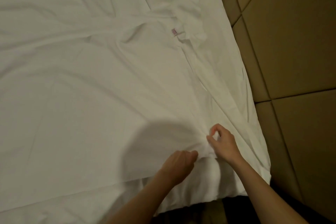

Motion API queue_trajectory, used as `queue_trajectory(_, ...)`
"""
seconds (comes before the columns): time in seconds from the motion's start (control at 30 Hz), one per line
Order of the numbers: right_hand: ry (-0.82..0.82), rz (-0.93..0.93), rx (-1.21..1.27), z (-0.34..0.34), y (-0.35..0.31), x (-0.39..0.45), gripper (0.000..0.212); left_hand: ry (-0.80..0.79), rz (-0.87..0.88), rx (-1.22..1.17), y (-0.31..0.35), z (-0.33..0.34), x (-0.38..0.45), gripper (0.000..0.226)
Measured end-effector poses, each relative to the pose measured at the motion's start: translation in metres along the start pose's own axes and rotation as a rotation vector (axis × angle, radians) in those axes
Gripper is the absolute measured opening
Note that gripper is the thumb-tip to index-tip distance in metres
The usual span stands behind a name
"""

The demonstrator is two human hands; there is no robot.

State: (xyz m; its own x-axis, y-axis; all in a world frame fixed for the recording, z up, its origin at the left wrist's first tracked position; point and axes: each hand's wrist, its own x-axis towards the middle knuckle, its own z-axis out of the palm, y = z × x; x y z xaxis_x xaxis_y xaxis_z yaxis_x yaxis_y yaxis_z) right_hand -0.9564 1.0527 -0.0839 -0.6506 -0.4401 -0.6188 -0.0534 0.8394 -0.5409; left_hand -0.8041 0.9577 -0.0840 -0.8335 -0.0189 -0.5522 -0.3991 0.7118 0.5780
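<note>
The left hand [179, 165] grips the sheet [109, 82] with curled fingers; the right hand [222, 143] pinches it between thumb and forefinger.

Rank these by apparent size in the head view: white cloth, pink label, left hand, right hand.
1. white cloth: fills most of the frame.
2. left hand and right hand: they look about alike, so no ranking between them.
3. pink label: tiny.

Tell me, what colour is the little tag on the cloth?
Pinkish tag on the white cloth; head view.
</note>
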Motion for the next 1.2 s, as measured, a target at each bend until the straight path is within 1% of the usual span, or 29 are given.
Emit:
queue_trajectory(0.03, -0.017, 0.025, -0.071, 0.003, -0.003, 0.003, 0.017, -0.063, -0.019, -0.009, -0.003, 0.002, 0.0, 0.011)
queue_trajectory(0.07, 0.006, 0.041, -0.115, 0.005, -0.01, 0.008, 0.017, -0.109, -0.018, -0.032, -0.006, 0.0, 0.001, 0.011)
queue_trajectory(0.1, 0.071, 0.033, -0.132, 0.006, -0.02, 0.015, 0.016, -0.119, -0.015, -0.075, -0.012, -0.006, 0.002, 0.014)
queue_trajectory(0.13, 0.156, 0.006, -0.14, 0.006, -0.033, 0.023, 0.015, -0.076, -0.013, -0.142, -0.02, -0.015, 0.002, 0.019)
queue_trajectory(0.17, 0.245, -0.044, -0.154, 0.005, -0.049, 0.034, 0.018, 0.027, -0.019, -0.218, -0.033, -0.027, 0.002, 0.027)
queue_trajectory(0.2, 0.314, -0.105, -0.164, 0.007, -0.068, 0.046, 0.021, 0.19, -0.024, -0.264, -0.052, -0.04, 0.003, 0.034)
queue_trajectory(0.23, 0.343, -0.18, -0.178, 0.011, -0.088, 0.058, 0.024, 0.373, -0.038, -0.234, -0.074, -0.054, 0.002, 0.038)
queue_trajectory(0.27, 0.333, -0.262, -0.202, 0.02, -0.109, 0.07, 0.026, 0.549, -0.078, -0.144, -0.1, -0.066, 0.002, 0.04)
queue_trajectory(0.3, 0.301, -0.35, -0.237, 0.033, -0.131, 0.08, 0.031, 0.661, -0.17, -0.05, -0.126, -0.078, -0.002, 0.043)
queue_trajectory(0.33, 0.25, -0.423, -0.283, 0.053, -0.152, 0.088, 0.038, 0.697, -0.293, -0.004, -0.15, -0.09, -0.007, 0.05)
queue_trajectory(0.4, 0.127, -0.551, -0.399, 0.104, -0.192, 0.096, 0.054, 0.746, -0.543, -0.025, -0.196, -0.11, -0.023, 0.065)
queue_trajectory(0.47, -0.036, -0.699, -0.558, 0.166, -0.224, 0.092, 0.054, 0.81, -0.759, -0.1, -0.238, -0.125, -0.046, 0.07)
queue_trajectory(0.53, -0.182, -0.837, -0.722, 0.231, -0.249, 0.073, 0.051, 0.821, -0.94, -0.148, -0.277, -0.132, -0.075, 0.062)
queue_trajectory(0.6, -0.258, -0.941, -0.781, 0.285, -0.272, 0.053, 0.051, 0.768, -1.069, -0.171, -0.31, -0.13, -0.106, 0.058)
queue_trajectory(0.63, -0.308, -0.955, -0.809, 0.304, -0.283, 0.048, 0.053, 0.734, -1.097, -0.172, -0.323, -0.127, -0.122, 0.058)
queue_trajectory(0.7, -0.316, -0.978, -0.854, 0.331, -0.305, 0.059, 0.056, 0.681, -1.111, -0.165, -0.346, -0.12, -0.149, 0.059)
queue_trajectory(0.8, -0.222, -1.051, -0.863, 0.349, -0.344, 0.108, 0.06, 0.681, -1.158, -0.22, -0.38, -0.123, -0.176, 0.059)
queue_trajectory(0.87, -0.166, -1.053, -0.828, 0.351, -0.369, 0.147, 0.063, 0.689, -1.202, -0.257, -0.405, -0.133, -0.184, 0.06)
queue_trajectory(0.93, -0.06, -0.995, -0.831, 0.351, -0.393, 0.173, 0.065, 0.716, -1.235, -0.286, -0.433, -0.147, -0.188, 0.062)
queue_trajectory(1.0, 0.037, -0.895, -0.814, 0.356, -0.411, 0.185, 0.062, 0.743, -1.275, -0.324, -0.462, -0.165, -0.19, 0.064)
queue_trajectory(1.1, 0.114, -0.739, -0.781, 0.371, -0.433, 0.189, 0.062, 0.739, -1.314, -0.311, -0.501, -0.193, -0.187, 0.068)
queue_trajectory(1.2, 0.147, -0.69, -0.79, 0.379, -0.438, 0.191, 0.062, 0.688, -1.275, -0.258, -0.53, -0.225, -0.18, 0.069)
